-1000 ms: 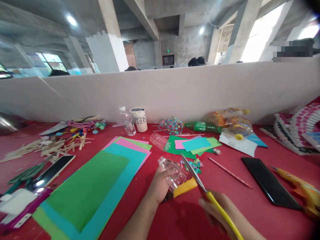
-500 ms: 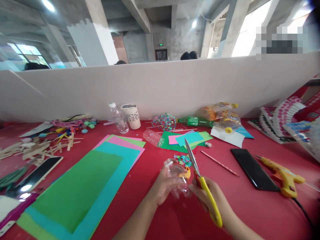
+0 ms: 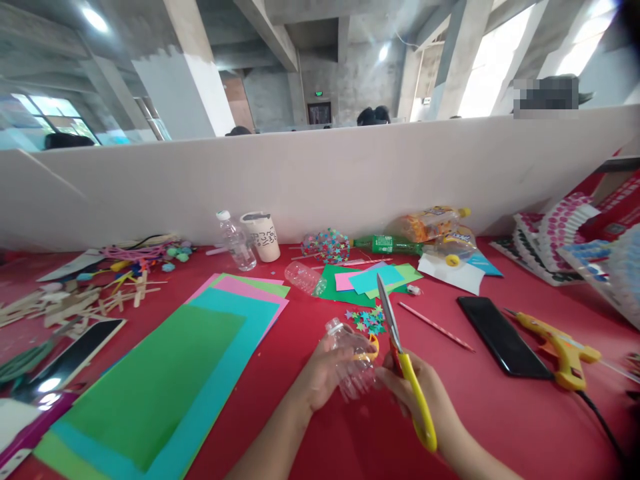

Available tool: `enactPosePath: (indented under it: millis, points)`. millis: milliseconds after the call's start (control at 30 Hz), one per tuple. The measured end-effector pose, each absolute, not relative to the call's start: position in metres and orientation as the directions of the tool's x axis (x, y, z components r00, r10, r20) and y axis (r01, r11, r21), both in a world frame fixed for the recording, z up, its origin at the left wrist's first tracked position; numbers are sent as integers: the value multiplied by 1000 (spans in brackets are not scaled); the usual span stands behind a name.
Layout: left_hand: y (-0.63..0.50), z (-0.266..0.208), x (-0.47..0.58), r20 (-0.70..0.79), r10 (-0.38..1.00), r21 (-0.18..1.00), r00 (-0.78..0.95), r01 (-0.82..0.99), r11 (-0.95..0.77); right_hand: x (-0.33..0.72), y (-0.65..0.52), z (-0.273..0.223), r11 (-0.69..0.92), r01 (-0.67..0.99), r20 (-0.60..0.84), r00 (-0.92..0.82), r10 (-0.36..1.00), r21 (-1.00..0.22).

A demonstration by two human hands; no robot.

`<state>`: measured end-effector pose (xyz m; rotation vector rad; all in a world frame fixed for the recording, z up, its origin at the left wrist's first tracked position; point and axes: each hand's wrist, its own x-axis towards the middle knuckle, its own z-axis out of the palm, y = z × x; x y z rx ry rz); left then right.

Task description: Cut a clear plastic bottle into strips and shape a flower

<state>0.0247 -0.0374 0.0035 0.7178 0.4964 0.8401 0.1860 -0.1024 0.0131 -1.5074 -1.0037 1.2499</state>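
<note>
My left hand (image 3: 320, 377) is closed around a clear plastic bottle top (image 3: 353, 373), its neck pointing up and away. The bottle's lower end is cut into strips that fan out toward me. An orange ring-shaped piece (image 3: 373, 345) shows at the bottle's right side; whether it is attached, I cannot tell. My right hand (image 3: 417, 387) grips yellow-handled scissors (image 3: 395, 333), whose blades are together and point away from me. The thumb and fingertips of that hand are close to the bottle's strips. Small coloured paper stars (image 3: 369, 321) lie just beyond the bottle.
Coloured sheets (image 3: 165, 380) are stacked at left. Craft sticks (image 3: 75, 300), a bottle (image 3: 236, 241) and a cup (image 3: 263, 237) stand or lie farther back. On the right are a striped stick (image 3: 435, 325), a black phone (image 3: 503, 337) and a yellow glue gun (image 3: 560, 343). A white partition (image 3: 320, 177) runs behind.
The bottle top has turned slightly in my left hand, and its strips show more spread. My right hand still has the scissors. The whole view has shifted a little.
</note>
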Motion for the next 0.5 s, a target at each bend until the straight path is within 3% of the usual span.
enactPosePath:
  millis: [267, 500]
  points:
    - [-35, 16, 20, -70, 822, 810, 566, -448, 378, 195, -98, 8, -163, -135, -183, 151, 971, -977]
    - [-34, 14, 19, -70, 823, 829, 564, -426, 362, 195, -97, 5, -175, -118, -193, 154, 969, -977]
